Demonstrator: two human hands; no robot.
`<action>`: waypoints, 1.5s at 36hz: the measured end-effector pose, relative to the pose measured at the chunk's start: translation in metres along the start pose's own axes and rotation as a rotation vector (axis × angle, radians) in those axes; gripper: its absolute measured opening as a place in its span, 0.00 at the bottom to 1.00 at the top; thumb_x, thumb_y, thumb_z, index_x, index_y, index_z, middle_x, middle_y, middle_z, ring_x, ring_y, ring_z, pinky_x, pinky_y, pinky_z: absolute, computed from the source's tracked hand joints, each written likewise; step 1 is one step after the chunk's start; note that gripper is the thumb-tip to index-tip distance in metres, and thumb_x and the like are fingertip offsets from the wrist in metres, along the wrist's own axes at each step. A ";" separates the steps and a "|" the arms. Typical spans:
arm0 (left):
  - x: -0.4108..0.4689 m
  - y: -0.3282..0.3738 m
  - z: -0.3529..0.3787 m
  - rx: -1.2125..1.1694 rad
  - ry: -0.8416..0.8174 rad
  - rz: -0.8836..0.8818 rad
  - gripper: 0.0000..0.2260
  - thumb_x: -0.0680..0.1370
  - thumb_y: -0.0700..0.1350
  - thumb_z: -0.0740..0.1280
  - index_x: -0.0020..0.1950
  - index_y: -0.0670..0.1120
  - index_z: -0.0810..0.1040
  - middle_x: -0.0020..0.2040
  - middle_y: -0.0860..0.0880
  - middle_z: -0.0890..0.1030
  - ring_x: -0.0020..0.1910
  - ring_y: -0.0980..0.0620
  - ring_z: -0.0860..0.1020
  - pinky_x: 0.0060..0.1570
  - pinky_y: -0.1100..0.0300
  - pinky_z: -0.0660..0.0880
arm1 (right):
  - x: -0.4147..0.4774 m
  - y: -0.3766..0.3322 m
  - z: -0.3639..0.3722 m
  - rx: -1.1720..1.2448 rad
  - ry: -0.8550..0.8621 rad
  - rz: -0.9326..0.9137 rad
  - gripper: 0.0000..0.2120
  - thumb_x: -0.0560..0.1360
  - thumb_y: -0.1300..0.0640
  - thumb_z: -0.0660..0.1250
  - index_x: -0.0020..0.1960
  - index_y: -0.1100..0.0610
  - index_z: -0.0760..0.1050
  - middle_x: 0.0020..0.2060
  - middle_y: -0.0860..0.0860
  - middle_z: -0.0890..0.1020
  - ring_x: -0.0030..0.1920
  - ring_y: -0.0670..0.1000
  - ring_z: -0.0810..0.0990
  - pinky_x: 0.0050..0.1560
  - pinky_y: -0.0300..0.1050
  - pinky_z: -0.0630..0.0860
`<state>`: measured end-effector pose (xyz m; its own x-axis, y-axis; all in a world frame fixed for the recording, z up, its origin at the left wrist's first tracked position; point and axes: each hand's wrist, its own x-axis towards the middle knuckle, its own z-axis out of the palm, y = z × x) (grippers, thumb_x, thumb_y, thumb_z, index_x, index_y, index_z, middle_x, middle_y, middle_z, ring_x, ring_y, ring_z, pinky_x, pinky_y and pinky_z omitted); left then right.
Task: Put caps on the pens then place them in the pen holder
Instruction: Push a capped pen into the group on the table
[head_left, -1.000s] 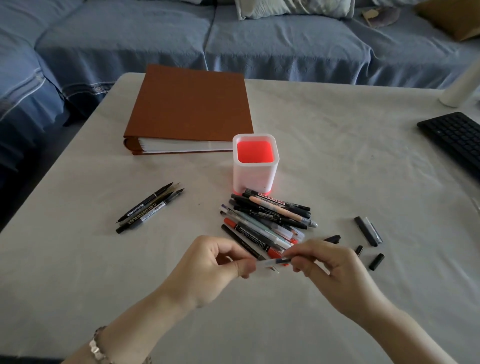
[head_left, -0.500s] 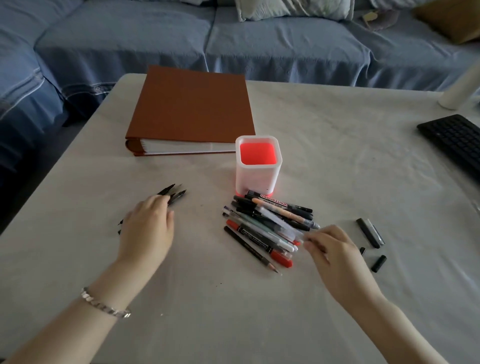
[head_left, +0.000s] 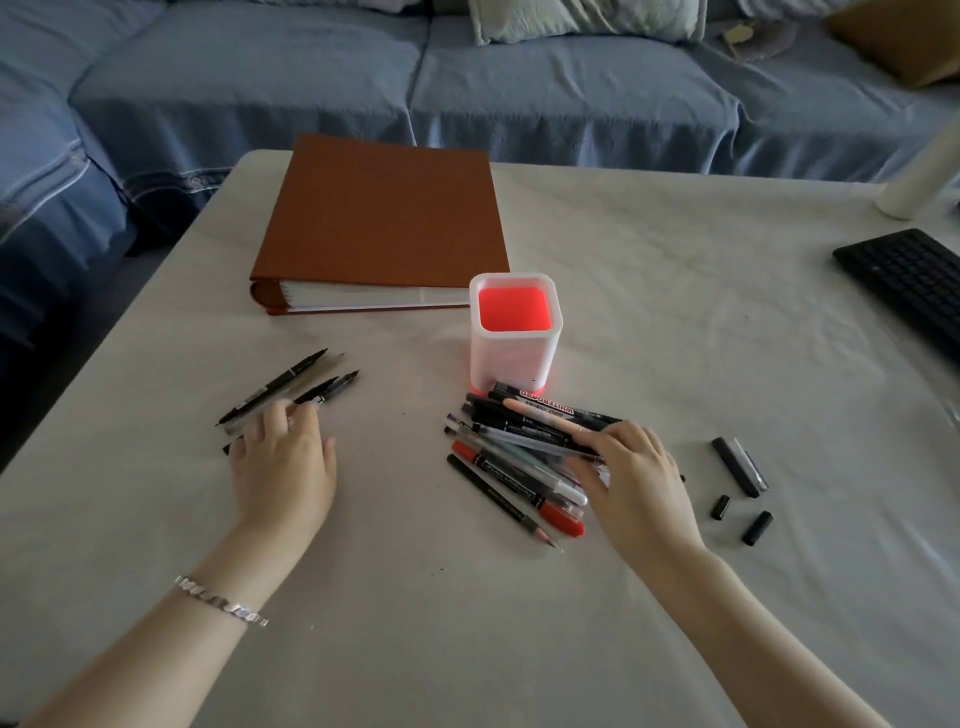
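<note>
The white pen holder (head_left: 514, 358) with a glowing red inside stands mid-table and holds no pens. In front of it lies a pile of pens (head_left: 514, 452), black, red and clear. My right hand (head_left: 636, 480) rests on the pile's right side, thumb and forefinger pinching the end of a clear pen (head_left: 524, 441). A few black pens (head_left: 293, 387) lie apart at the left; my left hand (head_left: 283, 462) lies flat on their near ends with fingers extended. Loose black caps (head_left: 720, 506) (head_left: 757, 527) and two longer caps (head_left: 737, 465) lie to the right.
A brown binder (head_left: 384, 218) lies behind the holder. A black keyboard (head_left: 909, 280) and a white cylinder (head_left: 919, 176) sit at the far right. A blue sofa (head_left: 519, 88) runs along the table's far and left edges.
A second ago both hands held one pen together near the front. They have since parted: the left went to the pens at the left, the right carried the clear pen onto the pile.
</note>
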<state>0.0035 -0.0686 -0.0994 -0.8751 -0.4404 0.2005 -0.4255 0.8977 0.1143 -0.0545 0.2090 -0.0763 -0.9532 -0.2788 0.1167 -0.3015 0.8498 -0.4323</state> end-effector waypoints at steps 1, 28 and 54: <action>0.001 -0.001 0.001 0.002 0.024 0.000 0.17 0.65 0.34 0.73 0.52 0.34 0.76 0.51 0.32 0.76 0.48 0.31 0.75 0.43 0.40 0.71 | -0.003 0.002 0.000 -0.003 0.016 0.003 0.11 0.71 0.57 0.69 0.54 0.56 0.79 0.45 0.54 0.78 0.50 0.58 0.76 0.49 0.47 0.68; -0.023 0.041 -0.016 -0.334 0.006 0.220 0.08 0.70 0.34 0.70 0.42 0.39 0.72 0.27 0.42 0.78 0.24 0.40 0.76 0.24 0.59 0.66 | -0.024 0.042 -0.033 0.043 -0.018 0.036 0.09 0.71 0.61 0.68 0.50 0.56 0.80 0.45 0.46 0.74 0.51 0.52 0.75 0.52 0.39 0.65; -0.063 0.086 -0.043 -0.719 -0.359 0.200 0.05 0.75 0.45 0.64 0.41 0.53 0.70 0.32 0.49 0.76 0.30 0.53 0.72 0.30 0.62 0.68 | 0.001 0.114 -0.061 -0.068 -0.112 0.489 0.11 0.73 0.58 0.61 0.54 0.55 0.76 0.47 0.53 0.78 0.48 0.56 0.76 0.43 0.45 0.71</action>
<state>0.0320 0.0352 -0.0599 -0.9908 -0.1326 -0.0257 -0.1094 0.6765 0.7283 -0.0909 0.3329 -0.0714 -0.9762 0.1157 -0.1833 0.1752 0.9193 -0.3525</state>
